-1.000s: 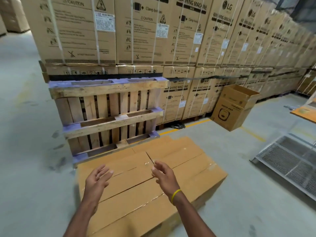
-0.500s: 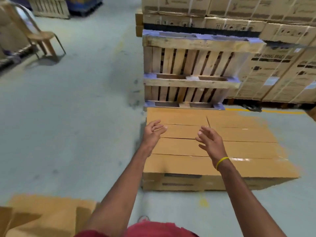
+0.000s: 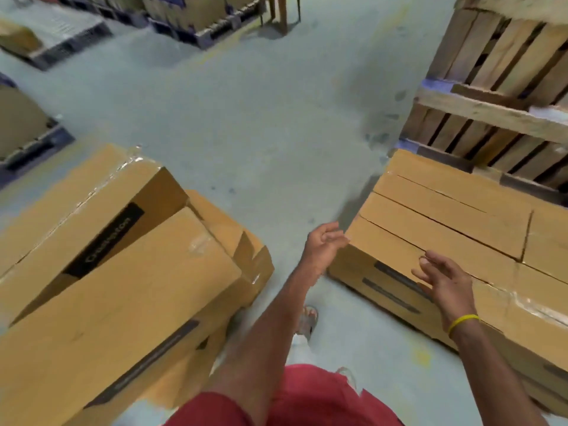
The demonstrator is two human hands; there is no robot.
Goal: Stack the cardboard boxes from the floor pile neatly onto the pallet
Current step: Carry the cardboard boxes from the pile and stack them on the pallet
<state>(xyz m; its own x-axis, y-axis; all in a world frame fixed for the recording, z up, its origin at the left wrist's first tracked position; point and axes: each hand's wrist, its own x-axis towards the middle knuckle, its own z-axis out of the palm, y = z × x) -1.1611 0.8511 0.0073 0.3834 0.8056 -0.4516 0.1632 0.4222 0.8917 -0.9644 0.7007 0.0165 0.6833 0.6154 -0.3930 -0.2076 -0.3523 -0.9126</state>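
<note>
Grey-green concrete floor [image 3: 246,118] fills the middle of the view, scuffed and marked with dark smudges near the right side. Wooden pallets [image 3: 498,96] stand on edge at the upper right, their slats upright and their cross-boards edged with purple. Just in front of them, low on the floor, lies a flat layer of cardboard boxes [image 3: 455,222] set side by side, with dark seams between their tops and black strips on the near faces.

At the lower left sits the floor pile [image 3: 116,287], long cardboard boxes lying tilted and overlapping one another; one shows a black label on its side, and clear tape glints along several edges.

Both hands are empty. The left hand [image 3: 322,245] is held out between the pile and the flat layer, loosely open with the fingers curled, close to the near corner of the layer; whether it touches the cardboard is not clear. The right hand [image 3: 445,281], with a yellow band [image 3: 462,322] at the wrist, hovers spread open over the near edge of the same layer.

Red clothing [image 3: 292,398] shows at the bottom, and a sandalled foot [image 3: 307,321] rests on the floor beneath the left forearm. More loaded pallets and chair legs [image 3: 278,10] stand blurred along the far edge.
</note>
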